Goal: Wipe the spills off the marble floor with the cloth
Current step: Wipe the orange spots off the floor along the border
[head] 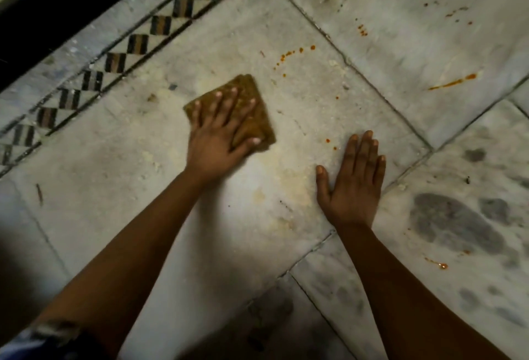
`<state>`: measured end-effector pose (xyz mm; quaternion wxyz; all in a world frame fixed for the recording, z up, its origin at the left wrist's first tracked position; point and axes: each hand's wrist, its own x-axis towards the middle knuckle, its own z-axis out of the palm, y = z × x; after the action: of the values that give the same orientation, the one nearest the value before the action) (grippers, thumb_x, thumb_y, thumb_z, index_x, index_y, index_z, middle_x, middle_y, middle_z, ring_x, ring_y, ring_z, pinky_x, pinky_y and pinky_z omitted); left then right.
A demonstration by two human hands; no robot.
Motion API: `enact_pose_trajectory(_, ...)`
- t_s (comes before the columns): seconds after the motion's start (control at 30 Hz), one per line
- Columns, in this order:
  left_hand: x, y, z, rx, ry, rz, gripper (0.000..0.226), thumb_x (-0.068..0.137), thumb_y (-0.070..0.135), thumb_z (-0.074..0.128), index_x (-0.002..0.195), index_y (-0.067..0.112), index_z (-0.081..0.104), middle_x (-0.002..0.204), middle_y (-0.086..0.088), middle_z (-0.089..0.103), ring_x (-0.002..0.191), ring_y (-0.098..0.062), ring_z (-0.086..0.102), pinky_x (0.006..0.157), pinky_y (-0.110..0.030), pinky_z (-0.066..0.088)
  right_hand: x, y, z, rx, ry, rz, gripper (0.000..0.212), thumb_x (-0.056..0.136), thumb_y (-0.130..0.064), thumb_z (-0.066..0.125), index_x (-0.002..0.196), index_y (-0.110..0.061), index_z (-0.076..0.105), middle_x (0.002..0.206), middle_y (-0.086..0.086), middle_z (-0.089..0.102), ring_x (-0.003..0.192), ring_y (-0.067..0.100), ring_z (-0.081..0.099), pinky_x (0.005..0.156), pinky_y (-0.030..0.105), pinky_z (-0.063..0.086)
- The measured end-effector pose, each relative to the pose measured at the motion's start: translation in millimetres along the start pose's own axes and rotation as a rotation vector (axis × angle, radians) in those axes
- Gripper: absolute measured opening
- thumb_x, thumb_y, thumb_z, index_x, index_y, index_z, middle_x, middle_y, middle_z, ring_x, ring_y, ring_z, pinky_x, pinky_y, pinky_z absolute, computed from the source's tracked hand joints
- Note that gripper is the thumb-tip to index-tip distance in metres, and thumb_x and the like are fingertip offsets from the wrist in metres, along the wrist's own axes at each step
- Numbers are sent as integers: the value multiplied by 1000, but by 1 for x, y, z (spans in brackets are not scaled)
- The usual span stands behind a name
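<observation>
Left hand [220, 133] presses flat, fingers spread straight, on the brown cloth [252, 115] at frame centre; the palm hides the cloth's near half. Right hand [355, 182] lies flat on the marble floor [114, 188], fingers together, holding nothing. Orange spills [292, 54] at 1 o'clock of the cloth, untouched. Bottom left corner dark, blurred.

- A folded brown square cloth [252, 107] is lying flat on the pale grey marble floor [286, 245].
- Orange spill drops [294, 52] and streaks are dotting the floor's far right.
</observation>
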<state>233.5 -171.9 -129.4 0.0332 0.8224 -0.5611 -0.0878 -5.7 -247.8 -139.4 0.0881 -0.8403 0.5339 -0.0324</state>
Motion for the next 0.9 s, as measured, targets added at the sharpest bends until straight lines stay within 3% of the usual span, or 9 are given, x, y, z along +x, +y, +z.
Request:
enact_pose_trajectory(0.13, 36, -39, -15, 32, 21, -185, 74, 82, 69, 23, 148, 34, 16, 158, -5, 13, 145, -29, 9, 114, -51, -1, 0, 0, 1, 5, -4, 0, 77, 92, -54, 26, 149, -3, 15, 156, 18, 11, 145, 30, 9, 117, 41, 1)
enact_pose_trajectory(0.27, 107, -10, -21, -1, 2, -317, 75, 85, 67, 26, 148, 28, 19, 158, -8, 9, 145, -33, 3, 113, -56, -4, 0, 0, 1, 12, 3, 3, 76, 92, -53, 29, 148, -3, 17, 156, 18, 14, 144, 30, 12, 117, 42, 4)
enact_pose_trajectory(0.4, 102, 41, -9, 20, -2, -22, 77, 81, 72, 23, 147, 32, 22, 158, -5, 15, 145, -31, 8, 112, -50, -5, 1, 0, -1, 14, -21, 6, 76, 91, -53, 30, 148, -4, 17, 156, 18, 14, 144, 30, 12, 117, 44, 7)
enact_pose_trajectory(0.5, 67, 30, -3, 48, 21, 188, 72, 83, 71, 27, 146, 36, 23, 156, -3, 22, 143, -28, 17, 113, -46, 2, 2, 1, -2, 15, -28, 9, 76, 91, -52, 33, 148, -4, 18, 156, 18, 14, 144, 30, 11, 117, 45, 8)
enact_pose_trajectory(0.6, 73, -1, -8, 52, 11, 194, 72, 81, 70, 29, 145, 36, 26, 155, -2, 24, 142, -28, 20, 113, -47, 6, 2, 1, -1, 10, -31, 5, 76, 91, -51, 34, 148, -4, 18, 156, 18, 14, 144, 30, 11, 117, 45, 8)
enact_pose_trajectory(0.77, 150, 21, -20, 38, -3, -32, 72, 84, 67, 24, 148, 36, 15, 159, -1, 9, 145, -27, 5, 113, -51, -4, 2, 1, -2, -4, -44, 3, 76, 91, -51, 33, 148, -4, 18, 155, 19, 14, 144, 32, 12, 116, 46, 9)
enact_pose_trajectory(0.83, 165, 51, -18, 41, -36, 21, 74, 83, 68, 21, 148, 32, 19, 158, -3, 11, 146, -27, 5, 112, -51, -5, 2, 1, -2, -9, -48, 3, 76, 90, -51, 33, 148, -4, 18, 155, 19, 14, 144, 31, 11, 116, 47, 10)
enact_pose_trajectory(0.9, 154, 76, -11, 61, -40, 195, 76, 83, 69, 17, 148, 30, 20, 158, -3, 13, 146, -27, 7, 112, -51, -4, 3, 1, -3, -8, -51, 7, 77, 90, -51, 34, 148, -4, 18, 155, 19, 14, 144, 32, 13, 116, 47, 11)
